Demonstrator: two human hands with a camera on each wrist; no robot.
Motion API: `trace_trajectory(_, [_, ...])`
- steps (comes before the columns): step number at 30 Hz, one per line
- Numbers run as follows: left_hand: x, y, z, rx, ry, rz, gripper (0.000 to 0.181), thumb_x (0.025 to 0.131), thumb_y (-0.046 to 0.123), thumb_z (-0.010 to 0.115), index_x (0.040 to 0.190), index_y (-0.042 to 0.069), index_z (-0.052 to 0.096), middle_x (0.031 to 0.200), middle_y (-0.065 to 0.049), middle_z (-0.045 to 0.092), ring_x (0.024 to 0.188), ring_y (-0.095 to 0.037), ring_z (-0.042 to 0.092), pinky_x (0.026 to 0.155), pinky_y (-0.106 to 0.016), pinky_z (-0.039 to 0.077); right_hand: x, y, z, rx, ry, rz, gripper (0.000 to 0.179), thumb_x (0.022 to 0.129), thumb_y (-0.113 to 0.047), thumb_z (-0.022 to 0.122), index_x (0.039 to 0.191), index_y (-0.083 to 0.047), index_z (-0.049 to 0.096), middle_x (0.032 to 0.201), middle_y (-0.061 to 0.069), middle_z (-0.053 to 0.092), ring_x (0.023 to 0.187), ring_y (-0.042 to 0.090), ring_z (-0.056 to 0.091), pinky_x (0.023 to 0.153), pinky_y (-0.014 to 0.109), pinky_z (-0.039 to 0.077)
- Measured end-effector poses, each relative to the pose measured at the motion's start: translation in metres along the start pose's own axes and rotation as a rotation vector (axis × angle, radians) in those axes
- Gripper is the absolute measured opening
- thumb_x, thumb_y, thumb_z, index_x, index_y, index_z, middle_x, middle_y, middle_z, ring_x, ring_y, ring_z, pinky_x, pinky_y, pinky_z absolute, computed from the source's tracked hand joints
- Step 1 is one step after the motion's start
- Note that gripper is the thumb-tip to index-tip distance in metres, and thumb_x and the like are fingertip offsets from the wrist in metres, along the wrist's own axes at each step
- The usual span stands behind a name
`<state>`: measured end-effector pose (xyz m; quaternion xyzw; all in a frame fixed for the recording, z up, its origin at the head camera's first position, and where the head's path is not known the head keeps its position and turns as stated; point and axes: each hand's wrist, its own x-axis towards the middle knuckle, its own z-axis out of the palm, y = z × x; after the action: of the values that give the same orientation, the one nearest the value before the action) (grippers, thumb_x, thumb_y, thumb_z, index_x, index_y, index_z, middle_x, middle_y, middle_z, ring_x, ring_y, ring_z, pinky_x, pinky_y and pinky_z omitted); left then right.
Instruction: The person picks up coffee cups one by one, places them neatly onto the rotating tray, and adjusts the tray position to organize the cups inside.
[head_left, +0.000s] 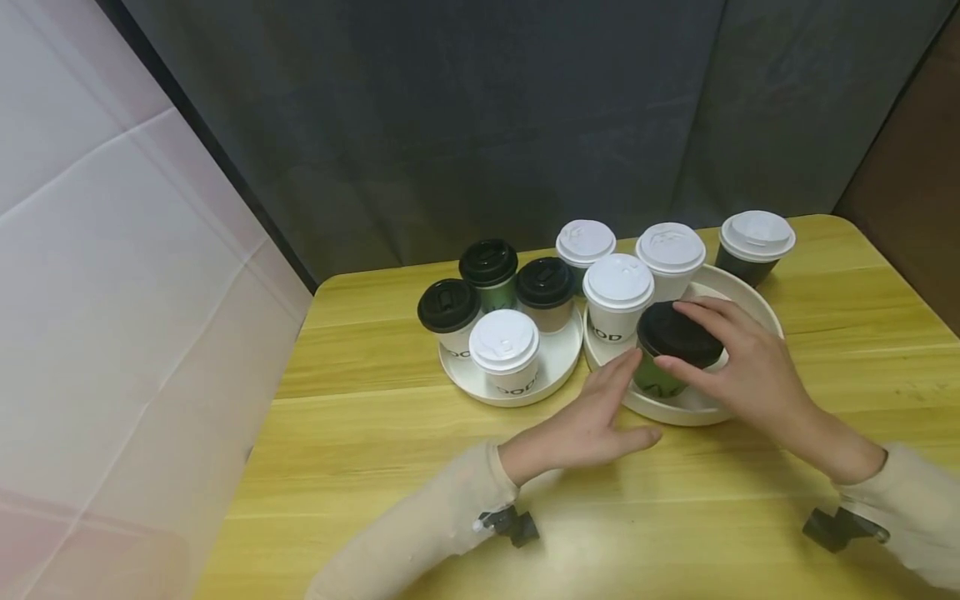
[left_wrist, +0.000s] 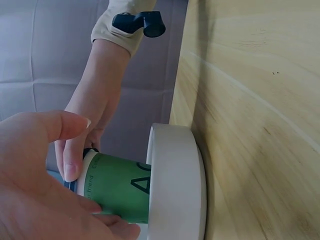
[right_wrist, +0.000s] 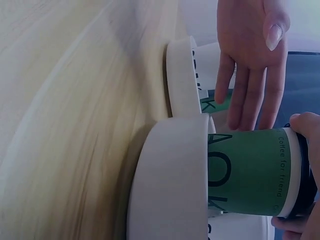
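Observation:
A green paper coffee cup (left_wrist: pixel 120 186) with a black lid (head_left: pixel 670 327) stands in the right round white tray (head_left: pixel 667 412). My right hand (head_left: pixel 757 375) holds it by the lid, thumb on the near side and fingers on the far side. My left hand (head_left: pixel 581 429) is beside the cup, its fingers extended and thumb spread apart; whether the fingertips touch the cup I cannot tell. Behind the green cup in that tray are a white cup with a white lid (head_left: pixel 618 283) and another white-lidded cup (head_left: pixel 670 248).
On the smaller white plate (head_left: pixel 461 385) at left stand several cups, including a white-lidded one (head_left: pixel 504 342) and black-lidded ones, such as one at the back (head_left: pixel 488 263). A dark cup with a white lid (head_left: pixel 756 235) stands on the wooden table (head_left: pixel 360 467) behind the right tray. A dark curtain (head_left: pixel 450 125) hangs behind.

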<state>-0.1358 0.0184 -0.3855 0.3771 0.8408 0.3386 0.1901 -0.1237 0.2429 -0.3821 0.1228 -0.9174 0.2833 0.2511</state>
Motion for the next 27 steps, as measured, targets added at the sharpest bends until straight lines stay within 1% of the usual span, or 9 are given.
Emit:
trace_trajectory(3, [-0.002,-0.001,0.001,0.025,0.008,0.001,0.092,0.093,0.038,0.061,0.16,0.007,0.006,0.168,-0.01,0.009,0.156,-0.03,0.011,0.127,-0.043,0.018,-0.001,-0.001,0.002,0.002,-0.007,0.004,0.071,0.067,-0.026,0.089,0.131,-0.01,0.062,0.132,0.016,0.06,0.12,0.035,0.057,0.093,0.055,0.047])
trace_trajectory(8, [-0.004,-0.003,0.001,0.083,0.026,0.012,0.092,0.092,0.038,0.062,0.159,0.005,0.008,0.168,-0.011,0.012,0.155,-0.03,0.013,0.127,-0.042,0.019,-0.002,-0.002,0.006,-0.003,-0.004,-0.006,0.073,0.066,-0.025,0.09,0.131,-0.01,0.062,0.131,0.014,0.06,0.119,0.032,0.058,0.091,0.052,0.049])
trace_trajectory(14, [-0.006,-0.005,0.002,0.091,0.03,0.002,0.092,0.092,0.039,0.062,0.159,0.005,0.008,0.168,-0.012,0.012,0.156,-0.029,0.012,0.127,-0.042,0.018,-0.003,-0.003,0.011,0.0,0.023,-0.027,0.074,0.064,-0.024,0.091,0.131,-0.01,0.063,0.13,0.013,0.061,0.118,0.032,0.06,0.088,0.047,0.048])
trace_trajectory(15, [-0.007,-0.006,0.002,0.092,0.032,-0.001,0.092,0.092,0.039,0.062,0.159,0.005,0.008,0.168,-0.012,0.013,0.156,-0.029,0.012,0.127,-0.041,0.018,-0.003,-0.003,0.012,0.001,0.028,-0.033,0.074,0.064,-0.024,0.091,0.13,-0.01,0.063,0.129,0.012,0.062,0.117,0.032,0.06,0.088,0.046,0.048])
trace_trajectory(19, [-0.008,-0.007,0.003,0.094,0.031,-0.013,0.092,0.092,0.039,0.061,0.159,0.006,0.007,0.168,-0.012,0.013,0.156,-0.028,0.011,0.128,-0.041,0.017,-0.004,-0.003,0.015,0.0,0.047,-0.056,0.075,0.062,-0.024,0.092,0.13,-0.01,0.064,0.128,0.011,0.063,0.115,0.03,0.061,0.09,0.032,0.045])
trace_trajectory(21, [-0.009,-0.008,0.003,0.096,0.03,-0.016,0.092,0.092,0.039,0.061,0.159,0.006,0.007,0.168,-0.012,0.013,0.156,-0.028,0.011,0.128,-0.041,0.017,-0.004,-0.002,0.017,0.003,0.051,-0.063,0.075,0.062,-0.024,0.093,0.13,-0.01,0.064,0.128,0.011,0.063,0.114,0.029,0.061,0.091,0.027,0.043])
trace_trajectory(22, [-0.01,-0.008,0.003,0.095,0.028,-0.019,0.092,0.092,0.039,0.061,0.159,0.006,0.007,0.168,-0.012,0.013,0.156,-0.028,0.011,0.128,-0.041,0.017,-0.004,-0.002,0.017,0.004,0.05,-0.063,0.075,0.062,-0.025,0.093,0.13,-0.009,0.064,0.128,0.011,0.063,0.114,0.029,0.061,0.092,0.027,0.042])
trace_trajectory(24, [-0.01,-0.009,0.003,0.096,0.029,-0.019,0.092,0.092,0.039,0.061,0.159,0.006,0.007,0.167,-0.013,0.013,0.156,-0.029,0.011,0.128,-0.041,0.017,-0.004,-0.003,0.018,0.005,0.046,-0.061,0.075,0.062,-0.025,0.093,0.13,-0.009,0.064,0.129,0.011,0.062,0.114,0.03,0.061,0.092,0.03,0.043])
trace_trajectory(27, [-0.011,-0.01,0.002,0.095,0.032,-0.02,0.092,0.092,0.039,0.061,0.159,0.006,0.007,0.167,-0.013,0.013,0.156,-0.029,0.011,0.128,-0.042,0.017,-0.003,-0.004,0.019,0.005,0.039,-0.056,0.075,0.063,-0.026,0.092,0.13,-0.009,0.063,0.129,0.012,0.062,0.114,0.031,0.061,0.09,0.04,0.045])
